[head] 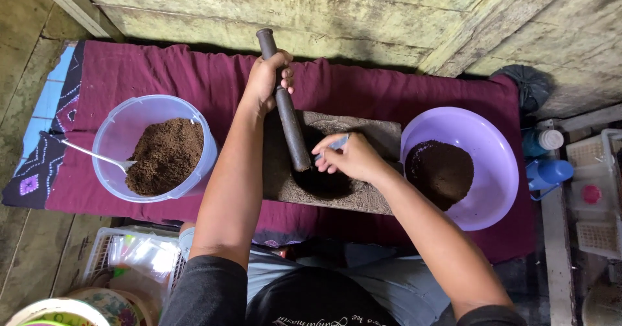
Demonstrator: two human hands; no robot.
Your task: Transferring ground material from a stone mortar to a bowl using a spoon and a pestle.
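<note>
Left of both hands, a clear tub [154, 146] of brown powder is seen. A dark pestle [285, 106] is gripped by the left hand [265, 80], tip in the stone mortar [337, 164]. A spoon [335, 146] is pinched by the right hand [350, 159]; beyond its fingers a purple bowl [483, 138] lies.

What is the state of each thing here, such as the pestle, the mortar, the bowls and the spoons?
Dark wooden pestle: tilted, tip in the mortar, gripped by left hand.
Grey stone mortar: dark powder in its hollow.
Silvery metal tool: held by right hand over the hollow.
Clear plastic tub: open, partly filled with brown powder.
Metal spoon: resting in the tub.
Purple plastic bowl: holds dark powder.
</note>
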